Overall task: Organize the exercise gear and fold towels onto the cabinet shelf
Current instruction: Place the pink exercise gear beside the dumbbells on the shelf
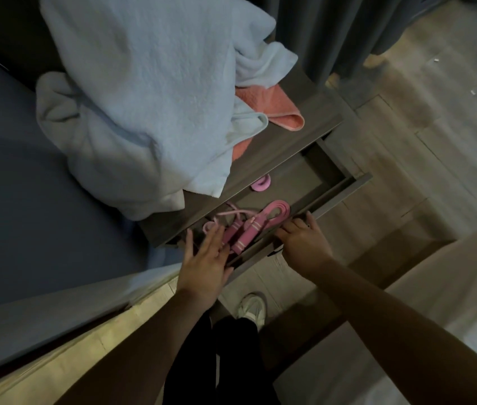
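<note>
The left hand reaches, fingers spread, into the open grey wooden drawer, over the pink foam-handled jump rope at its near left corner, perhaps touching it. The right hand curls over the drawer's front edge. A rumpled pale blue terry towel covers the cabinet top, partly over a coral towel.

Both forearms extended, left grip flat, fingers spread, right grip curled over drawer front
</note>
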`<state>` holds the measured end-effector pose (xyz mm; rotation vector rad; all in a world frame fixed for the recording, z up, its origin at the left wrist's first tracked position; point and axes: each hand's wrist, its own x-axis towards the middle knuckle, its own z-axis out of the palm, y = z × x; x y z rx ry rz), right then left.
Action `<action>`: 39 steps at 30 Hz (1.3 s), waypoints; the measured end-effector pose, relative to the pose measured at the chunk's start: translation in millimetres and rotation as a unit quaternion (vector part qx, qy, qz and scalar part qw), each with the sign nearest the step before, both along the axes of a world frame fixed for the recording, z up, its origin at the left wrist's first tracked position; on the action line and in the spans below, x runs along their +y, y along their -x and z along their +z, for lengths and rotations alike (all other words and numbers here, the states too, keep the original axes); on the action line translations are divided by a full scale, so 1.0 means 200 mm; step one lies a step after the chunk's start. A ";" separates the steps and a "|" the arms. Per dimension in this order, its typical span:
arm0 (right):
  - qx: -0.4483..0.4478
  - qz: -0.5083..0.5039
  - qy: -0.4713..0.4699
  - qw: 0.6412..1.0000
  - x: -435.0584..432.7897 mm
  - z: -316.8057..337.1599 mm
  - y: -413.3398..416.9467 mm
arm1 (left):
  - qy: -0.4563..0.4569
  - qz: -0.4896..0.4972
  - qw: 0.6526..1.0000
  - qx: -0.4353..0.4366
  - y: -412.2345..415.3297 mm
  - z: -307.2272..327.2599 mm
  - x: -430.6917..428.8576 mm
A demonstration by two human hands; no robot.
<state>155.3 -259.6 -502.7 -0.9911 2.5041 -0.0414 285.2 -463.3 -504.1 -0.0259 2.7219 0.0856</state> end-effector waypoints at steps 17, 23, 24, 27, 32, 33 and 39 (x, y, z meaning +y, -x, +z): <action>-0.040 0.048 -0.025 0.998 0.33 0.02 -0.13 | -0.061 0.003 0.993 -0.099 -0.21 -0.02 0.27; -0.050 0.041 -0.027 0.998 0.39 0.01 -0.17 | -0.064 -0.011 0.995 -0.076 -0.24 -0.04 0.33; -0.053 0.040 -0.028 0.997 0.40 0.01 -0.17 | -0.068 -0.016 0.995 -0.074 -0.25 -0.05 0.33; -0.058 0.043 -0.039 0.997 0.44 0.01 -0.19 | -0.089 -0.018 0.993 -0.075 -0.26 -0.06 0.36; -0.044 0.051 -0.040 0.997 0.45 0.02 -0.21 | -0.052 -0.046 0.995 -0.076 -0.29 -0.06 0.38; -0.046 0.053 -0.044 0.997 0.45 0.02 -0.20 | -0.044 -0.048 0.995 -0.078 -0.29 -0.06 0.38; -0.155 0.022 -0.009 0.988 0.42 0.07 -0.08 | -0.043 -0.023 0.998 -0.039 -0.12 -0.04 0.32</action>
